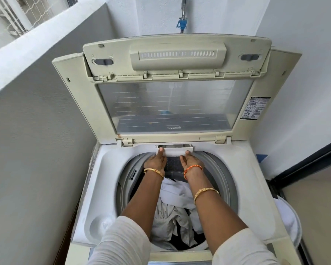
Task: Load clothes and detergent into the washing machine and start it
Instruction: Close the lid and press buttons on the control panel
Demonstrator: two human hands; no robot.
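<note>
White-walled laundry nook w/ a top-load washing machine (96,188), lid (172,104) propped upright at the back. Clothes (177,213), mostly white w/ some dark, already sit in the drum below the forearms. Detergent drawer (174,151) lies at the rear rim of the tub opening, straight ahead of both hands, its long axis running left-right, front face toward the person; it looks partly out of its slot. Left hand (157,162) has its thumb up on the drawer's left front, other fingers tucked beneath; right hand (191,161) mirrors it on the right end. So both grip the drawer front in a pinch, roughly equal reach, neither nearer. Next move prob. turns on travel along the front-back line: slide out toward the body or push home to the rear. No detergent visible inside; can't tell if it's filled.
</note>
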